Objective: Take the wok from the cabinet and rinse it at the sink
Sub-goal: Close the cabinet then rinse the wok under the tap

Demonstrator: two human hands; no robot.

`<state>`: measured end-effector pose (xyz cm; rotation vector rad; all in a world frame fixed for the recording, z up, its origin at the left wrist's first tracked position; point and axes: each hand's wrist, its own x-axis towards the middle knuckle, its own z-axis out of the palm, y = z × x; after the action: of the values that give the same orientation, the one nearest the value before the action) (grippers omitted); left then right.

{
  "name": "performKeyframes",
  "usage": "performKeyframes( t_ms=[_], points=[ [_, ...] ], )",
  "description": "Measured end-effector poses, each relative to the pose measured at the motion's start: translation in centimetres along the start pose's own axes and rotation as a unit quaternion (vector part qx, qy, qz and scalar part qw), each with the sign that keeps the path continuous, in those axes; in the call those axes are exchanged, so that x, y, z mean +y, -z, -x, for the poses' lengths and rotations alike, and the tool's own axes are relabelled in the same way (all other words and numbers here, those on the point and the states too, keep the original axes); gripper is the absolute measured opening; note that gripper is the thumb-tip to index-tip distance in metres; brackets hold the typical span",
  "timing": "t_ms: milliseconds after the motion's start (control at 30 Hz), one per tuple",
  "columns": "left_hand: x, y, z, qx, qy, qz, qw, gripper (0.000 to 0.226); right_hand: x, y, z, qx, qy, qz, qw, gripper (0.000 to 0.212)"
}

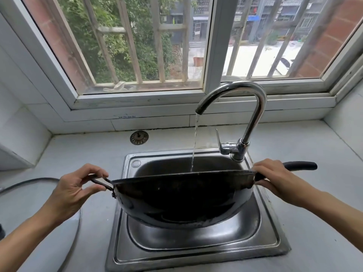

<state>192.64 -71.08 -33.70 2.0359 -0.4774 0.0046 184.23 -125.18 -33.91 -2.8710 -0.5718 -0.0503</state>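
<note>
A black wok hangs over the steel sink, tipped away from me so its dark underside faces the camera. My left hand pinches the small loop handle at the wok's left rim. My right hand grips the long black handle where it meets the right rim. A chrome gooseneck faucet stands at the sink's back right. Its thin stream of water drops behind the wok's far rim; where it lands is hidden.
A sink strainer plug lies on the grey counter behind the sink. A glass lid lies on the counter at the left, partly under my left forearm. A barred window fills the wall behind the sink.
</note>
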Motion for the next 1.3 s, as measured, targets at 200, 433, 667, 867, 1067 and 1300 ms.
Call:
performKeyframes(
  t_ms=[200,433,667,867,1067,1300],
  points=[
    [0.0,0.6,-0.7,0.004,-0.083,-0.029,0.996,0.038,-0.4,1.0,0.0,0.052,0.014,0.022,0.998,0.030],
    [-0.3,2.1,-1.4,-0.043,-0.127,-0.196,0.971,0.038,-0.7,1.6,-0.1,0.035,0.006,0.048,0.998,0.021],
    [-1.0,1.2,-0.8,-0.061,-0.207,-0.351,0.911,0.042,-0.9,0.0,0.5,0.046,-0.044,0.020,0.998,0.031],
    [-0.3,-0.1,-0.7,-0.026,-0.244,-0.441,0.864,0.042,-0.6,-1.1,0.2,0.076,-0.069,-0.005,0.995,0.033],
    [-1.8,-1.3,-0.8,-0.052,-0.226,-0.461,0.857,0.042,-0.1,-2.7,0.2,0.061,-0.085,-0.013,0.994,0.036],
    [-2.4,-2.7,0.1,-0.055,-0.224,-0.473,0.850,0.043,0.5,-5.0,1.3,0.057,-0.117,-0.035,0.991,0.039]
  ],
)
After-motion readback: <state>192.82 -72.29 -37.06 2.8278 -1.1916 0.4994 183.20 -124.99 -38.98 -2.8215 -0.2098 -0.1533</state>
